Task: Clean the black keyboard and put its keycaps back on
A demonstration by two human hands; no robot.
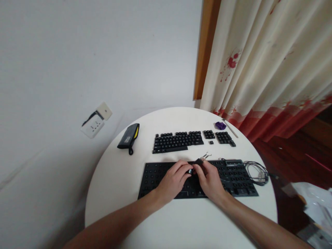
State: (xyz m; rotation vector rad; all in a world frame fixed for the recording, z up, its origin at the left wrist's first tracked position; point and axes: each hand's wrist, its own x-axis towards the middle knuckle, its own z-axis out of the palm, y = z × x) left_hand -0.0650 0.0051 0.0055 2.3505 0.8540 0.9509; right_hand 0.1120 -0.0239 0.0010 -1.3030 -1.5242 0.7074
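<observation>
Above the middle of a black keyboard base [160,173] without its keycaps, my two hands are close together. My right hand [211,178] is closed around a keycap puller [199,161]; its dark handle shows by the fingers and thin wire prongs stick out away from me. My left hand [175,178] has its fingers pinched on a small dark shiny piece, which looks like a keycap [190,171], though the fingers partly cover it. Beyond the base, loose black keycaps [178,140] lie in rows in keyboard layout, with a number pad group [225,138] at the right.
All this is on a round white table [116,193]. A dark pouch [129,136] with a yellow patch lies at the left. A coiled cable [256,173] is at the right. Farther back are a crumpled purple thing [220,125] and a pale stick [230,128]. Wall and curtain stand behind.
</observation>
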